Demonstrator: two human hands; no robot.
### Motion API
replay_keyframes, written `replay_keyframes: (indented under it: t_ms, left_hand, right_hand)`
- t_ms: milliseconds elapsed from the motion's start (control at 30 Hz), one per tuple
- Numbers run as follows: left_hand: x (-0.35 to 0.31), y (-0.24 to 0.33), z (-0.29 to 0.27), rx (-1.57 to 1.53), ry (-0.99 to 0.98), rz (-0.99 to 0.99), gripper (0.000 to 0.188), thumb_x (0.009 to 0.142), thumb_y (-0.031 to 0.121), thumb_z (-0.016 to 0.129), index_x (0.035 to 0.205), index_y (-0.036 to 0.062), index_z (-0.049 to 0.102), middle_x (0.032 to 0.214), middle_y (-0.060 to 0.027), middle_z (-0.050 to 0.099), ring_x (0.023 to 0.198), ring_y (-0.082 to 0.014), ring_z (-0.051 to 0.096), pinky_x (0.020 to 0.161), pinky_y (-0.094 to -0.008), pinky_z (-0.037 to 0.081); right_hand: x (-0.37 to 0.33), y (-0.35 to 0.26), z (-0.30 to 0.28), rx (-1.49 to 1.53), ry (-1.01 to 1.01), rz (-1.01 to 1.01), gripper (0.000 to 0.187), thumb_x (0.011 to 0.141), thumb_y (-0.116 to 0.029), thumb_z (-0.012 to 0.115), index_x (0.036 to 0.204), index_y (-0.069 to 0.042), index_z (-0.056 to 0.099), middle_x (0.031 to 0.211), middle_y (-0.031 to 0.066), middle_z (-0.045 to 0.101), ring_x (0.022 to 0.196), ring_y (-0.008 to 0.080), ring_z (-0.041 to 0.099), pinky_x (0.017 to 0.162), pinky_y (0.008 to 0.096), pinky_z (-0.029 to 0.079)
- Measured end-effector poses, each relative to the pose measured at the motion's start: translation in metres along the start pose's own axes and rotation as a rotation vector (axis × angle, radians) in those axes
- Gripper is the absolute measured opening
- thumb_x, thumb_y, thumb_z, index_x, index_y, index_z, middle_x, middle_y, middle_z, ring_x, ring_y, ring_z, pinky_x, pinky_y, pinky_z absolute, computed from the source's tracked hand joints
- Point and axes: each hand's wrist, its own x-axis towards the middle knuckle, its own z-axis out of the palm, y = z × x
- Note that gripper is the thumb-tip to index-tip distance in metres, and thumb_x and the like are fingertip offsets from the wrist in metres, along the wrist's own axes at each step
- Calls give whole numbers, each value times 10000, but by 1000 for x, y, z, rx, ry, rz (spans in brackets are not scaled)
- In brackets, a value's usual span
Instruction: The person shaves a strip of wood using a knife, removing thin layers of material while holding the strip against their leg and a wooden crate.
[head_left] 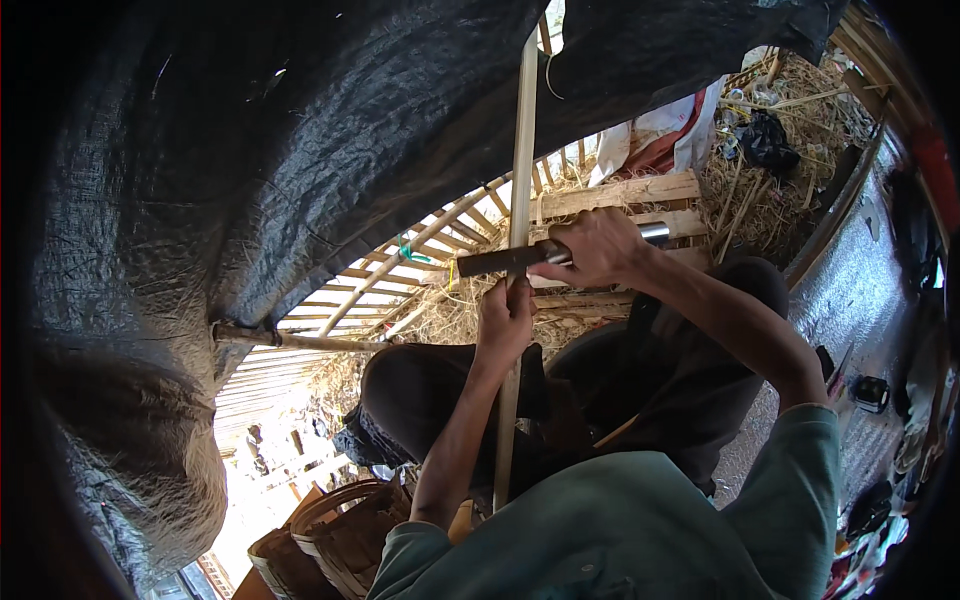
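Note:
A long pale bamboo strip [524, 150] runs upright past my lap, from the dark sheet above down to my shirt. My left hand [505, 318] is closed around it just under the crossing blade, thumb pointing up. In my right hand [598, 247] is a knife [497, 262] with a broad dark blade; its shiny metal handle end sticks out beyond my fist. The blade lies across the strip, close above my left thumb. Whether its edge has cut into the strip I cannot tell.
A large black plastic sheet [330, 150] hangs at the upper left. Behind my hands are a slatted bamboo fence [440, 235] and wooden planks [625, 195]. Woven baskets [345, 530] stand at the lower left. Straw and a black plastic bag [768, 142] lie at the upper right.

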Motion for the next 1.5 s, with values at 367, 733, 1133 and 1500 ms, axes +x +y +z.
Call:
replay_keyframes:
  t_ms: [367, 733, 1133, 1500]
  left_hand:
    - [-3, -2, -5, 44, -18, -16, 284, 925, 257, 428, 774, 24, 490, 567, -24, 459, 463, -104, 430, 436, -267, 339]
    - [-2, -10, -4, 71, -14, -23, 152, 857, 107, 500, 938, -17, 537, 736, -159, 588, 660, -289, 598, 592, -386, 439]
    - [-10, 6, -5, 42, -13, -57, 276, 912, 234, 451, 784, -4, 511, 606, -94, 551, 564, -215, 568, 560, -344, 431]
    - [-12, -5, -4, 149, 43, 175, 231, 906, 202, 458, 820, -5, 516, 635, -101, 563, 564, -202, 570, 548, -334, 433]
  right_hand:
    - [20, 22, -11, -12, -103, 346, 608, 775, -586, 529, 559, -18, 571, 446, 125, 524, 436, 297, 566, 420, 394, 451]
    - [4, -15, -8, 110, -116, -26, 548, 734, -569, 593, 593, -40, 565, 450, 96, 495, 407, 249, 540, 402, 343, 437]
    - [33, 11, -8, 131, -245, 358, 708, 759, -679, 444, 623, -4, 609, 487, 153, 554, 493, 297, 605, 486, 396, 498]
    - [7, -20, -7, 238, -333, -9, 640, 746, -644, 505, 580, -31, 592, 486, 154, 540, 486, 315, 598, 458, 400, 483]
